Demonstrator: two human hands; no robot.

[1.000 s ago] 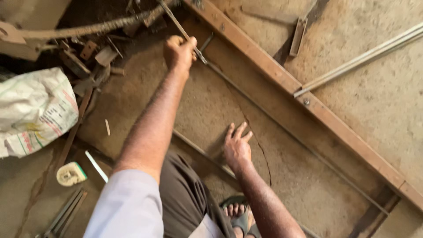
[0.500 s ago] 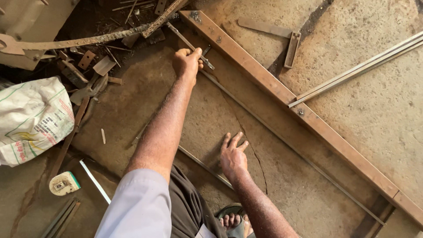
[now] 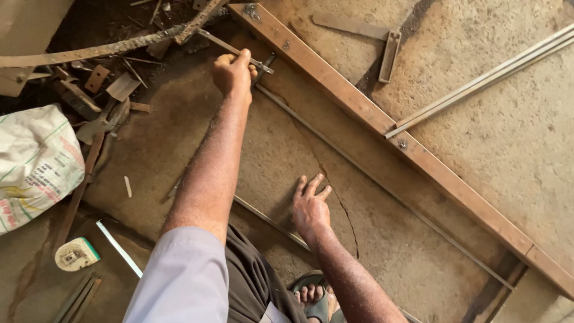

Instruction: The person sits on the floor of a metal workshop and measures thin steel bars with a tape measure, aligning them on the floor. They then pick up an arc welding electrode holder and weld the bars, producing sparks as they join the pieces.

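Hands on a thin steel rod laid across a workshop floor

Fingers of the left hand (image 3: 234, 73) are closed around the far end of a thin steel rod (image 3: 382, 186), where a short metal rod (image 3: 230, 45) meets it, at about 11 o'clock from the person's knees; over the last second this hand has stayed at the same joint while the view has drifted, so the work remains at that end. The right hand (image 3: 311, 206) has stayed flat, fingers spread on the cracked concrete floor (image 3: 490, 131), holding nothing, near a second thin rod (image 3: 269, 220) at 12 o'clock. Beyond the steel rod, a long brown steel bar (image 3: 382, 119) runs from 12 toward 4 o'clock. Scrap metal (image 3: 101, 90) lies at 10 o'clock; a white woven sack (image 3: 36, 161) at 9; a small white and green tool (image 3: 75, 253) at 8.
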